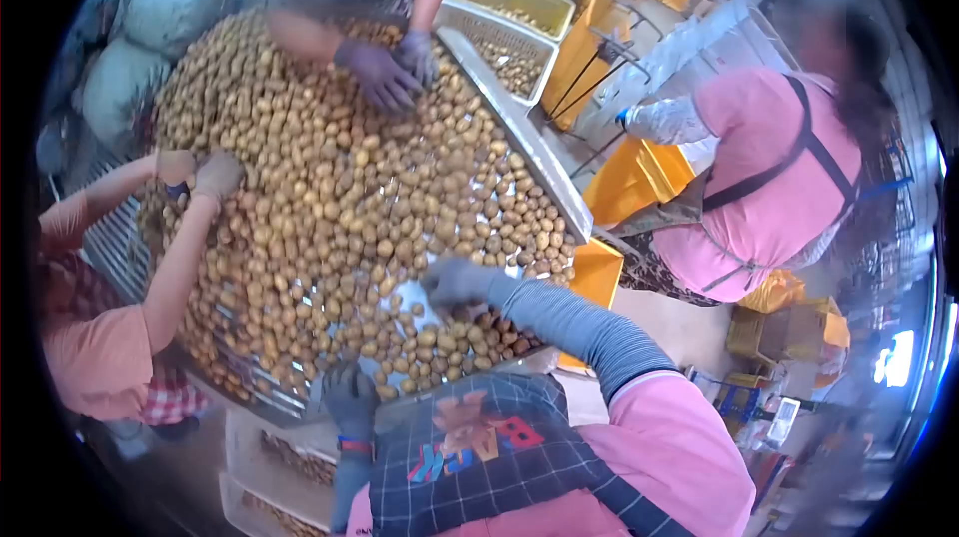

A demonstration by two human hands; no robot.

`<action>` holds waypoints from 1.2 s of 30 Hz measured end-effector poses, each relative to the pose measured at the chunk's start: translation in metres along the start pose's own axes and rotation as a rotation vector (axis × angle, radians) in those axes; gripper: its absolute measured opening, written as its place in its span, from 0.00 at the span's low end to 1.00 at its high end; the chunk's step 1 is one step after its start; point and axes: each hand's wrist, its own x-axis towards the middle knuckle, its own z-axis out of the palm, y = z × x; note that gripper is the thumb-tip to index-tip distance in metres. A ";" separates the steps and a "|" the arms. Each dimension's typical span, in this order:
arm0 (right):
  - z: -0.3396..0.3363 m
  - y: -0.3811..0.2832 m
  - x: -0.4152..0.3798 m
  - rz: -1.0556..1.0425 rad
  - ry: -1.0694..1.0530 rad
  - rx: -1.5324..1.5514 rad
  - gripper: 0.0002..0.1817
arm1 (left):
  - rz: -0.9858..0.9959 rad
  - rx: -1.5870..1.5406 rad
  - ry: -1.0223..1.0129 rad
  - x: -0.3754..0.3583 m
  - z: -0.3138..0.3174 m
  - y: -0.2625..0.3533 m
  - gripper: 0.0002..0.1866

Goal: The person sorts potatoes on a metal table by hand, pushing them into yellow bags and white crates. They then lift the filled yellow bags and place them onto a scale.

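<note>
Small round brown potatoes (330,207) cover a large sorting table, with bare pale patches of its surface (415,302) showing near me. Over one of these patches is my right hand (460,284), in a grey glove, low among the potatoes and smeared by motion, so its fingers do not show clearly. My left hand (350,395), also gloved in grey, rests at the near edge of the table beside the closest potatoes. Its fingers lie stretched forward, with nothing visible in them.
Across the table, a person's purple-gloved hands (385,72) touch the potatoes; another person's gloved hands (215,177) work at the left. A person in pink (769,167) stands right by yellow bags (639,177). White crates (544,87) hold potatoes. A metal rail (519,127) edges the table.
</note>
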 end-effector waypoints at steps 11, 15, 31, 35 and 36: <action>0.030 0.040 -0.032 -0.451 0.517 -0.612 0.18 | -0.043 0.067 0.001 0.001 -0.008 0.004 0.11; 0.027 0.116 -0.054 0.176 0.616 -0.643 0.29 | -0.067 0.084 -0.003 0.002 -0.008 0.005 0.11; 0.029 -0.029 -0.025 -0.050 0.021 -0.271 0.15 | -0.062 0.079 0.003 -0.005 -0.008 0.003 0.13; 0.137 0.016 0.049 -0.071 0.705 -0.307 0.08 | 0.005 -0.041 -0.067 -0.002 -0.005 -0.003 0.17; 0.113 0.002 0.029 -0.048 0.521 -0.299 0.10 | 0.055 -0.026 0.040 -0.008 0.014 -0.022 0.17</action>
